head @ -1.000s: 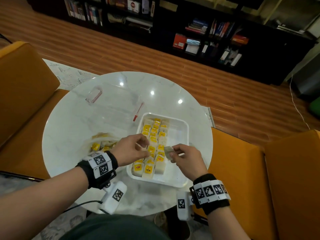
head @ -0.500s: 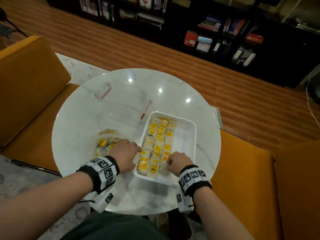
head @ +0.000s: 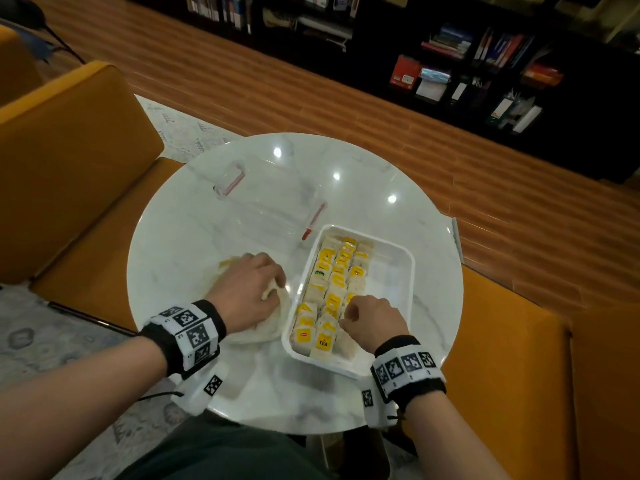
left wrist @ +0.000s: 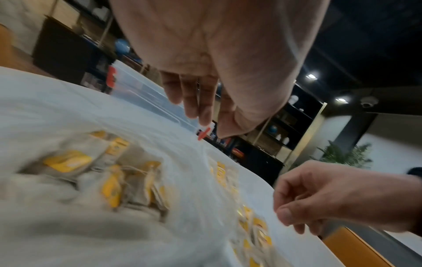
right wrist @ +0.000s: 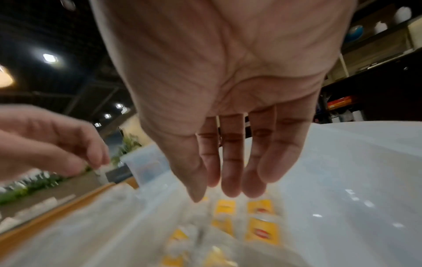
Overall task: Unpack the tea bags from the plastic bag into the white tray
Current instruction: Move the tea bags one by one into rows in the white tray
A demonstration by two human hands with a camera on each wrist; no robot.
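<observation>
Shows one round white marble bench (head: 194, 244) from above, carrying one white tray (head: 398, 271). Holds, in that tray, tea bags (head: 334, 282) packed on edge in three rows along its left side, too crowded for an exact count.

Reads "TEA" on one yellow tag (head: 323, 341) at the near end of the tray. Shows a red logo on the tag just left of it, too small to read, and a green mark on one tag farther back in the tray.

Places one plastic bag (head: 266, 327) right against the left wall of the tray, crumpled and cloudy. Reveals, in the left wrist view, more tea bags with yellow tags lying loose inside the plastic bag: several, too blurred to count.

Sets the left hand (head: 247, 292) on top of the plastic bag, left of the tray, with fingers (head: 277, 278) pinching a fold of the plastic.

Sets the right hand (head: 375, 320) over the near end of the tray, with fingers (right wrist: 230, 171) loosely bent, tips down at the tea bags, grasping nothing.

Places one clear lidded box (head: 266, 199) behind and to the left of the tray, with two red clasps.

Flanks the bench with orange seats (head: 69, 168) on both sides of the tray, and backs the room with dark bookshelves (head: 485, 81) far beyond it.
</observation>
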